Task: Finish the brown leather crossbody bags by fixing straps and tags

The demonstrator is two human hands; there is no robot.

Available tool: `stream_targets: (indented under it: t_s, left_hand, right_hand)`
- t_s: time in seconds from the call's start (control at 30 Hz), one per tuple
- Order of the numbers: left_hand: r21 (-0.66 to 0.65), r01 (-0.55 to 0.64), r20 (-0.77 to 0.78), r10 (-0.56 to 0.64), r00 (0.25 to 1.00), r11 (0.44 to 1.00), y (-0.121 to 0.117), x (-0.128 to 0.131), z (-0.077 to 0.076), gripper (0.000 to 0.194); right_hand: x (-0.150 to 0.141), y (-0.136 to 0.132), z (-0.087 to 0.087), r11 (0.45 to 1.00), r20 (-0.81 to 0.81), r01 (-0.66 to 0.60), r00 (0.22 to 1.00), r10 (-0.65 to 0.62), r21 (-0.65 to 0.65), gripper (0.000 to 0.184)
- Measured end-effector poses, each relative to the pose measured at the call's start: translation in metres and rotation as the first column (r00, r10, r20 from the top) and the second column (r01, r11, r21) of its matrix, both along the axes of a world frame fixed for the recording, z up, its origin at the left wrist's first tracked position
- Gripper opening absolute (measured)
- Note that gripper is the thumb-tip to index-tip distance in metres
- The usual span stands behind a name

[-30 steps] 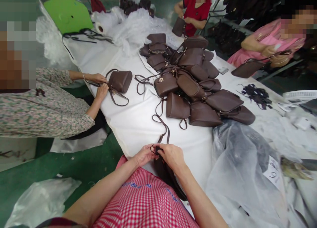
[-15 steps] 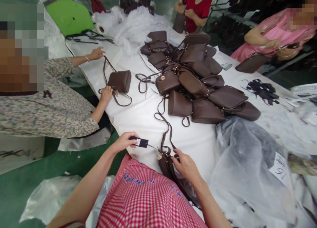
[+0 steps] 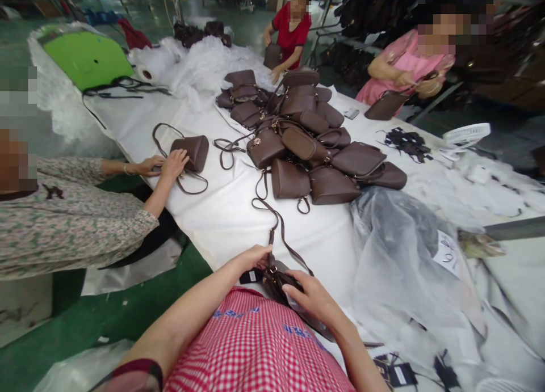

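Note:
A dark brown handbag [image 3: 279, 285] lies at the table edge against my checked apron, its top toward me. My left hand [image 3: 255, 258] is closed at the base of the bag's long strap [image 3: 272, 239], with the fingertips partly hidden. Below that hand hangs a black tag [image 3: 250, 276] with a white label. My right hand [image 3: 313, 296] grips the bag's upper edge from the right, thumb on top. Clear plastic shows near the bag's opening. The strap runs up the white table toward a pile of similar handbags [image 3: 292, 179].
A clear plastic bag [image 3: 383, 256] with a paper label lies right of my hands. Black tags [image 3: 398, 375] are at the lower right. At the left a co-worker handles a brown handbag [image 3: 193, 152]. Two other people work across the table [image 3: 238, 222]. A green panel [image 3: 85, 57] stands far left.
My left hand has moved right, from holding the tag out to the strap base; the tag now hangs below it. The left co-worker's hands have come together at their handbag. The view has shifted.

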State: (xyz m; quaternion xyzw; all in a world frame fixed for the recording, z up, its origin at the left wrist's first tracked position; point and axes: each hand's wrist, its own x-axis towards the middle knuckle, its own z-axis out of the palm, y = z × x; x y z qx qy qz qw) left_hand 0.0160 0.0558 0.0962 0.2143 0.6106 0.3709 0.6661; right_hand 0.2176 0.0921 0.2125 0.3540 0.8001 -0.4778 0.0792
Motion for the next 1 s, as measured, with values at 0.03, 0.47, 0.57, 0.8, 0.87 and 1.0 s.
stream_targets:
  t_s: [0.03, 0.47, 0.57, 0.8, 0.87, 1.0]
  left_hand:
    - [0.002, -0.008, 0.022, 0.008, 1.000, 1.000, 0.010, 0.002, 0.002, 0.049]
    - [0.528, 0.414, -0.226, -0.347, 0.910, 0.741, 0.046, 0.016, 0.141, 0.020]
    - [0.564, 0.404, -0.253, -0.315, 0.915, 0.720, 0.045, 0.035, 0.142, 0.018]
    - [0.591, 0.285, -0.146, -0.247, 0.958, 0.755, 0.059, 0.029, 0.120, 0.032]
    - [0.577, 0.339, -0.187, -0.283, 0.941, 0.743, 0.058, 0.021, 0.109, 0.027]
    - [0.515, 0.407, -0.211, -0.348, 0.913, 0.754, 0.049, 0.013, 0.081, 0.028]
  right_hand:
    - [0.001, -0.003, -0.001, 1.000, -0.005, 0.013, 1.000, -0.013, 0.008, 0.038]
    - [-0.005, 0.033, 0.024, 0.665, -0.373, 0.480, 0.570, -0.732, -0.572, 0.064]
    - [-0.016, 0.051, 0.041, 0.606, -0.416, 0.517, 0.444, -0.794, -0.604, 0.054]
    - [-0.038, 0.062, 0.062, 0.622, -0.507, 0.566, 0.371, -0.778, -0.541, 0.040]
    - [-0.041, 0.064, 0.063, 0.627, -0.529, 0.575, 0.357, -0.770, -0.525, 0.041]
    - [-0.041, 0.072, 0.063, 0.656, -0.558, 0.578, 0.374, -0.741, -0.485, 0.040]
